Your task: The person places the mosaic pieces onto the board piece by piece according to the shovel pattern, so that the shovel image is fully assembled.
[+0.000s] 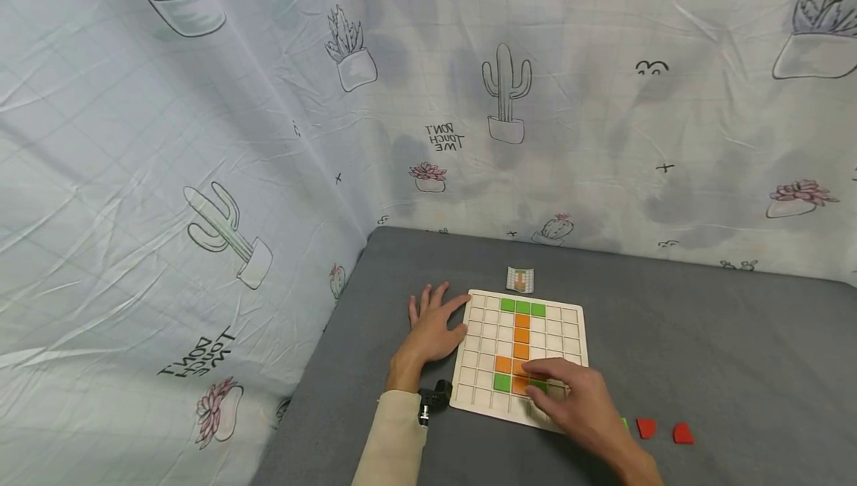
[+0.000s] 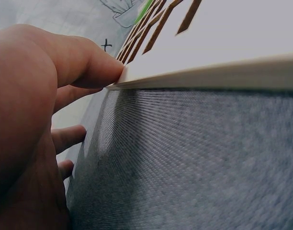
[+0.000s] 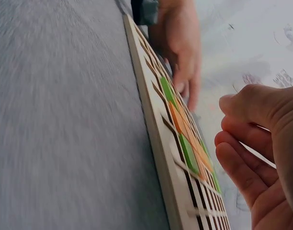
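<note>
A pale wooden grid board lies on the grey surface, with square green tiles and orange tiles in its slots. The tiles form a column with crosswise rows at both ends. My left hand is spread, its index finger and thumb touching the board's left edge; in the left wrist view a fingertip presses the board's rim. Over the lower tiles hovers my right hand, fingers loosely bent. The right wrist view shows nothing between its thumb and fingers. It hides some lower-right slots.
A small printed card with a similar pattern lies behind the board. Right of my right forearm are two red pieces, one red piece nearer and another red piece farther out. A green piece is partly hidden. Printed cloth hangs behind.
</note>
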Action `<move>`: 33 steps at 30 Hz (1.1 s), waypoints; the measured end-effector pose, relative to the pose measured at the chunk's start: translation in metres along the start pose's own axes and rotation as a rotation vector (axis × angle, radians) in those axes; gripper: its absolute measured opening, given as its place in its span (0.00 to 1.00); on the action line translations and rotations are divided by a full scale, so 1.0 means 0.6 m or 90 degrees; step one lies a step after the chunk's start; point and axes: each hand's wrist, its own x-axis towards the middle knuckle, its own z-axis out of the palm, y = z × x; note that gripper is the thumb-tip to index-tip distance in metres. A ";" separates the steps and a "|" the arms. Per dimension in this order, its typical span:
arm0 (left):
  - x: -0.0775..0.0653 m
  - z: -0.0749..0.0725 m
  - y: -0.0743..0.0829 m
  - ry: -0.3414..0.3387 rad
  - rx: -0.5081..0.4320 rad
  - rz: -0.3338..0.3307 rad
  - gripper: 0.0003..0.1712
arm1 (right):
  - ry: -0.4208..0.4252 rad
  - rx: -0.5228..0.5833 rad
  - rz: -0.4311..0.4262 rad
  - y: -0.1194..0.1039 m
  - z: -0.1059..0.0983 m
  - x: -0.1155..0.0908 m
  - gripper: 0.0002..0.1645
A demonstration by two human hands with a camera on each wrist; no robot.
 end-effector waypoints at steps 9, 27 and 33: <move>0.001 0.001 -0.001 0.003 0.000 0.002 0.32 | 0.055 -0.039 0.018 0.019 -0.047 -0.029 0.24; 0.002 0.004 -0.003 0.000 0.001 -0.002 0.32 | 0.101 -0.096 0.130 0.060 -0.112 -0.099 0.23; 0.001 0.004 -0.002 -0.002 0.002 -0.005 0.32 | 0.111 -0.082 0.127 0.074 -0.127 -0.114 0.25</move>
